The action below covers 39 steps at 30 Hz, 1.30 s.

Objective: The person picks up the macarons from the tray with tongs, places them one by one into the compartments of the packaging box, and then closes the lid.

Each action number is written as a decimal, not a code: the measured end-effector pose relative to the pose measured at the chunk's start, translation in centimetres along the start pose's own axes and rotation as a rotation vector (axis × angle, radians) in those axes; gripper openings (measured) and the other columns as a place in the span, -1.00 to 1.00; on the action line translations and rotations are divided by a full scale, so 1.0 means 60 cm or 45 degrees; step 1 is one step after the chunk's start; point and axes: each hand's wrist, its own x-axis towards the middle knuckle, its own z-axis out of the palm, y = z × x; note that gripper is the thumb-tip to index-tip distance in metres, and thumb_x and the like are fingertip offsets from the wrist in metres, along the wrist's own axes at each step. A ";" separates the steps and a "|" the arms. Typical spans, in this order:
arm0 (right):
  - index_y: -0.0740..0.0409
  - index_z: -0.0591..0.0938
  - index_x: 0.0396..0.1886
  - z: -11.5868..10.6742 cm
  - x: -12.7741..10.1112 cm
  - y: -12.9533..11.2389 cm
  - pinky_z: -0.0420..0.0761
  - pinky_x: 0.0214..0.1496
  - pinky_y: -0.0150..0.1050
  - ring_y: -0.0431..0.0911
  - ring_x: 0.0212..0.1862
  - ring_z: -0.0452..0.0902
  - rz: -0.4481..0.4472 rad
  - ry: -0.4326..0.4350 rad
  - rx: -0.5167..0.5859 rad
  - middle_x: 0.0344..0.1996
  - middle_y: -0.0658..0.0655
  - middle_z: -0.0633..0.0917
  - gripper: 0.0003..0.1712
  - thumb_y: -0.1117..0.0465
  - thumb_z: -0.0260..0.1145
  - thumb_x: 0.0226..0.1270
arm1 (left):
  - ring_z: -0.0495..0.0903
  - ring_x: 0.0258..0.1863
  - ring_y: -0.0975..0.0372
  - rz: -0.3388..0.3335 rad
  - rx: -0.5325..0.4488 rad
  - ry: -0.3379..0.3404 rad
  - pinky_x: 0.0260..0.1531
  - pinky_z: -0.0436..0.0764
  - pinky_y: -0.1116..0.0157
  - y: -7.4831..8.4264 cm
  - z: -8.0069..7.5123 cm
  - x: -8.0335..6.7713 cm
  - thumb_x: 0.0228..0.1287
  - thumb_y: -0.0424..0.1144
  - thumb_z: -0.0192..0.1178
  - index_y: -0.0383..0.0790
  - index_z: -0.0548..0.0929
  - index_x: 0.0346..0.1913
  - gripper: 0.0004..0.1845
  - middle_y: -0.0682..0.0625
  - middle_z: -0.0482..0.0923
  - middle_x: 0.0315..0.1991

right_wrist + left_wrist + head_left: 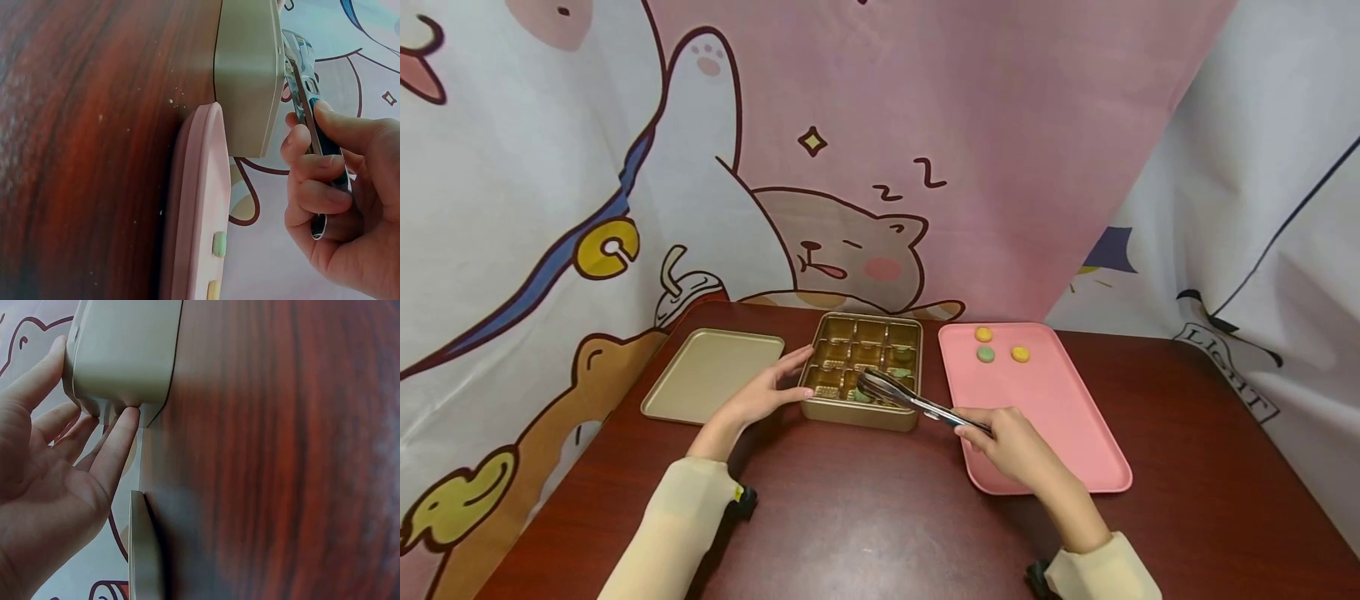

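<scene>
A gold compartment box (862, 417) sits mid-table; some of its cells hold small round sweets. My left hand (767, 390) rests with straight fingers against the box's left side (119, 356). My right hand (1009, 437) grips metal tongs (910, 398), whose tips reach into the box's front row near a green sweet (859, 397); whether they pinch it is unclear. In the right wrist view the hand (337, 200) curls round the tongs' handle (306, 81) beside the box (250, 75). A pink tray (1060, 433) to the right holds two yellow sweets and a green one (985, 354).
A gold lid or tray (711, 372) lies left of the box. The table (865, 517) is dark red wood. Cartoon-print cloth walls (850, 150) close in the back and both sides.
</scene>
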 end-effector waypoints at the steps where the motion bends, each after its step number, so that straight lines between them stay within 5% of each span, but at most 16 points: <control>1: 0.10 0.75 0.03 0.000 0.000 0.000 0.41 -0.41 -0.41 -0.39 -0.56 0.35 0.002 0.001 0.003 -0.67 -0.17 0.51 -0.72 0.19 0.34 0.37 | 0.16 0.49 -0.23 0.003 -0.001 0.001 0.44 0.09 -0.25 0.000 0.000 0.000 0.38 -0.27 0.24 -0.30 0.11 0.56 -0.20 -0.22 -0.06 0.61; 9: 0.09 0.74 0.06 -0.003 -0.004 0.000 0.51 -0.31 -0.36 -0.40 -0.48 0.42 -0.023 0.007 -0.022 -0.61 -0.16 0.62 -0.69 0.16 0.34 0.37 | 0.15 0.50 -0.23 -0.003 -0.005 -0.004 0.45 0.07 -0.25 0.004 0.000 -0.002 0.38 -0.26 0.25 -0.30 0.10 0.57 -0.20 -0.22 -0.06 0.61; 14: 0.02 0.75 0.05 -0.007 -0.013 0.007 0.66 -0.09 -0.19 -0.33 -0.23 0.61 -0.028 0.083 -0.052 -0.26 -0.11 0.80 -0.71 0.14 0.36 0.36 | 0.15 0.50 -0.24 0.009 -0.018 -0.009 0.45 0.08 -0.25 0.003 0.001 -0.002 0.37 -0.28 0.25 -0.31 0.10 0.56 -0.20 -0.23 -0.06 0.61; 23: 0.16 0.69 0.14 -0.034 -0.024 0.028 0.48 -0.30 -0.35 -0.19 -0.32 0.52 0.072 0.228 -0.074 -0.10 0.13 0.79 -0.62 0.14 0.33 0.39 | 0.16 0.49 -0.24 0.018 -0.020 -0.011 0.45 0.06 -0.24 0.007 0.000 0.000 0.37 -0.33 0.24 -0.36 0.09 0.55 -0.20 -0.27 -0.07 0.61; 29: 0.21 0.68 0.15 -0.054 -0.029 0.037 0.37 -0.40 -0.35 -0.13 -0.40 0.46 0.139 0.297 -0.075 -0.24 0.15 0.78 -0.59 0.11 0.32 0.41 | 0.13 0.50 -0.24 0.005 -0.037 -0.022 0.46 0.04 -0.25 0.011 -0.001 -0.002 0.37 -0.34 0.23 -0.36 0.08 0.56 -0.20 -0.26 -0.09 0.61; 39: 0.28 0.63 0.21 -0.074 -0.034 0.058 0.43 -0.31 -0.29 -0.05 -0.30 0.52 0.218 0.309 -0.095 -0.06 0.31 0.76 -0.56 0.14 0.28 0.44 | 0.12 0.50 -0.25 0.008 -0.030 -0.033 0.44 0.02 -0.28 0.008 -0.001 -0.001 0.38 -0.29 0.23 -0.35 0.08 0.56 -0.20 -0.28 -0.09 0.61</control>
